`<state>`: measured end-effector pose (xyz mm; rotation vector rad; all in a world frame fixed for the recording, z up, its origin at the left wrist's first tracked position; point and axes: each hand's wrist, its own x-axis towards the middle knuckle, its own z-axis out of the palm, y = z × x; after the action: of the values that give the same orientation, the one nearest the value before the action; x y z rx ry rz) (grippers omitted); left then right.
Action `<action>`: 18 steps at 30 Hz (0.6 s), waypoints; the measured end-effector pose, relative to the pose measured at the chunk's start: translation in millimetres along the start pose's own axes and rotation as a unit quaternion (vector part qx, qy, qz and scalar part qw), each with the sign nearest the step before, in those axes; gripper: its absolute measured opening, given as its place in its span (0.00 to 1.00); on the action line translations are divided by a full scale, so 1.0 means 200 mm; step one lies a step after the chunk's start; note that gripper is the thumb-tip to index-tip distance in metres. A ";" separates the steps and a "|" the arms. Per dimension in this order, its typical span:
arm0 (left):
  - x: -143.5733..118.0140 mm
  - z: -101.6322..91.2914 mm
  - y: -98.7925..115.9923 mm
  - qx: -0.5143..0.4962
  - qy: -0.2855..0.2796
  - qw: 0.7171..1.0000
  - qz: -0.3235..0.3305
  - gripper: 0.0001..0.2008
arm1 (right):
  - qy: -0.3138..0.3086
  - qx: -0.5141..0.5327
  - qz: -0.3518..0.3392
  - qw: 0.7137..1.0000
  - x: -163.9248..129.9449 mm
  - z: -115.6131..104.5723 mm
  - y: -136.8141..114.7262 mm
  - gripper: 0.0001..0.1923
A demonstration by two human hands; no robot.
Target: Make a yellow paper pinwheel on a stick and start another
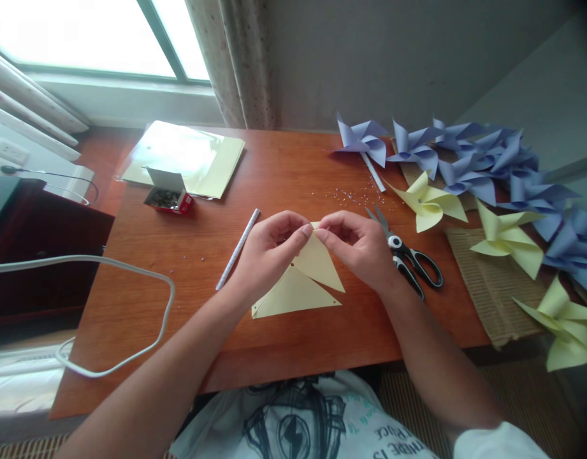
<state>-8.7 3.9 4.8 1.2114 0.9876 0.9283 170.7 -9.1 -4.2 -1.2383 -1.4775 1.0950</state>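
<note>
A yellow paper sheet point(296, 296) lies on the table, slit from its corners toward the middle and pierced with small holes. My left hand point(278, 245) pinches the paper's far edge between thumb and forefinger. Close beside it, my right hand point(357, 242) pinches the same edge. The far part of the sheet is partly hidden by my hands. Left of my left hand rests a rolled paper stick point(238, 248). Black-handled scissors point(405, 252) lie just right of my right hand, blades partly spread and pointing away.
A small red box point(169, 199) of metal fasteners stands by a stack of yellow paper point(226, 167). Purple pinwheels point(470, 182) and yellow pinwheels point(506, 239) crowd the right side, some over corrugated cardboard point(489, 287). A white cable point(169, 306) loops at left.
</note>
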 end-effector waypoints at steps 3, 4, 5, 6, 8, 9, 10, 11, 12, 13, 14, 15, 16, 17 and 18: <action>0.00 0.00 -0.01 -0.008 0.003 1.000 0.000 0.09 | 0.000 -0.002 -0.002 1.000 0.00 0.00 0.00 0.05; 0.00 0.00 -0.01 -0.008 0.004 1.000 0.000 0.09 | 0.000 -0.003 -0.003 1.000 0.00 0.00 -0.01 0.05; 0.00 0.00 -0.01 -0.008 0.005 1.000 0.000 0.09 | -0.001 -0.004 -0.003 1.000 0.00 0.00 -0.01 0.05; 0.00 0.00 -0.01 -0.007 0.005 1.000 0.000 0.09 | -0.001 -0.003 -0.002 1.000 0.00 0.00 -0.01 0.05; 0.00 0.00 -0.02 -0.003 0.007 1.000 -0.001 0.08 | -0.002 -0.002 -0.001 1.000 0.00 0.00 -0.01 0.05; 0.00 0.00 -0.02 -0.001 0.008 1.000 0.000 0.08 | -0.002 0.000 0.000 1.000 0.00 0.00 0.00 0.05; 0.00 0.00 -0.02 0.000 0.008 1.000 0.002 0.08 | -0.002 0.001 0.000 1.000 0.00 0.00 0.00 0.05; 0.00 0.00 -0.02 0.002 0.009 1.000 0.004 0.08 | -0.003 0.003 0.001 1.000 0.00 0.01 0.00 0.05; 0.00 0.00 -0.02 0.004 0.010 1.000 0.008 0.08 | -0.004 0.005 0.001 1.000 0.00 0.00 0.00 0.05; 0.00 0.00 -0.02 0.006 0.010 1.000 0.011 0.08 | -0.005 0.007 0.001 1.000 0.00 0.00 0.00 0.05; 0.01 0.00 -0.02 0.009 0.011 1.000 0.014 0.08 | -0.006 0.008 0.001 1.000 0.00 0.00 0.00 0.05; 0.01 0.00 -0.02 0.012 0.012 1.000 0.017 0.08 | -0.005 0.008 0.000 1.000 0.00 0.00 0.00 0.05; 0.01 0.00 -0.02 0.015 0.012 1.000 0.018 0.08 | -0.003 0.006 -0.001 1.000 0.01 0.00 0.00 0.06; 0.01 0.01 -0.02 0.018 0.013 1.000 0.019 0.08 | 0.001 0.003 -0.002 1.000 0.01 -0.01 0.00 0.06; 0.01 0.01 -0.02 0.020 0.013 1.000 0.020 0.08 | 0.005 0.000 -0.003 1.000 0.01 -0.01 0.00 0.06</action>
<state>-7.0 4.0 0.5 1.2590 1.0093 0.9616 172.6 -7.2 -3.1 -1.2372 -1.4728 1.0834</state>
